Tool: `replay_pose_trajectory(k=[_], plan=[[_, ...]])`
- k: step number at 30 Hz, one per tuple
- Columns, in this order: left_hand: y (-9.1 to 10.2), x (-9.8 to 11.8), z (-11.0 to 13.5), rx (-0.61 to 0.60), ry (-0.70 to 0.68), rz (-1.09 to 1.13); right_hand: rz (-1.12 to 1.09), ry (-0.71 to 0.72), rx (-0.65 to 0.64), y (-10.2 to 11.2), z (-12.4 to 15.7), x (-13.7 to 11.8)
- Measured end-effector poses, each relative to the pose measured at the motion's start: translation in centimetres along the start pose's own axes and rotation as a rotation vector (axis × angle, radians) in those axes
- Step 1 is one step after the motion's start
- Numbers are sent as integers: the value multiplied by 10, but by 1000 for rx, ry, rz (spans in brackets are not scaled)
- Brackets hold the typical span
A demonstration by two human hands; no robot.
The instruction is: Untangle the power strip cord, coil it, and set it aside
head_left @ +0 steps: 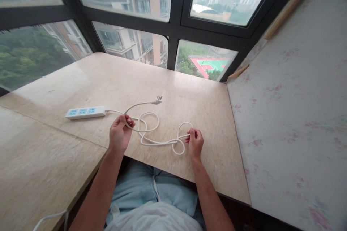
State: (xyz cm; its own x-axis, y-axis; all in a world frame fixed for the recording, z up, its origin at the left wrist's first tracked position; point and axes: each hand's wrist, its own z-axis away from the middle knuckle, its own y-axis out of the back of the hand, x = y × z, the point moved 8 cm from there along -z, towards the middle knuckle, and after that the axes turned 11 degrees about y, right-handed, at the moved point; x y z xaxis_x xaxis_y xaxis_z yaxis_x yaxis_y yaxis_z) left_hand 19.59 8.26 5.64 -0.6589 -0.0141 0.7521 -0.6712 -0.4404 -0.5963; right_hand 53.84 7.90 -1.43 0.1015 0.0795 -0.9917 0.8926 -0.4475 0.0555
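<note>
A white power strip [86, 112] with blue socket faces lies on the stone-patterned sill, left of my hands. Its white cord [157, 143] runs rightward in loose, crossing loops between them. My left hand [121, 131] pinches the cord between thumb and fingers, near the end that carries the plug. That plug [157, 100] points right, beyond my left hand, its metal prongs showing. On the right, my right hand [195, 141] is closed on another stretch of the cord, beside two small loops. Both hands are low over the surface.
The pale sill [211, 108] ends at dark window frames [175, 30] ahead and a flowered wall [287, 108] on the right. Its front edge is close to my lap. Another white cable [51, 216] hangs over the edge at lower left.
</note>
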Motion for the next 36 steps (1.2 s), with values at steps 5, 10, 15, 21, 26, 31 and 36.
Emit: replay_pose_trajectory(k=[5, 10, 15, 21, 26, 31, 36], plan=[[-33, -16, -14, -65, 89, 81, -11, -5, -28, 0, -2, 0], [-62, -40, -40, -37, 125, 101, 9, 6, -73, -2, 0, 0], [-88, -69, -62, -27, 189, 113, 108, 60, -151, -7, 2, 1], [-111, -99, -76, -49, 238, -150, 167, 92, -183, -8, 2, 3], [-119, -112, -80, -172, 267, -645, 167, 106, -193, -8, 2, 4], [-108, -82, -67, -154, -37, -1105, 160, 107, -193, -8, 2, 5], [-75, -53, -45, -101, -105, -1595, 162, 106, -192, -8, 3, 5]])
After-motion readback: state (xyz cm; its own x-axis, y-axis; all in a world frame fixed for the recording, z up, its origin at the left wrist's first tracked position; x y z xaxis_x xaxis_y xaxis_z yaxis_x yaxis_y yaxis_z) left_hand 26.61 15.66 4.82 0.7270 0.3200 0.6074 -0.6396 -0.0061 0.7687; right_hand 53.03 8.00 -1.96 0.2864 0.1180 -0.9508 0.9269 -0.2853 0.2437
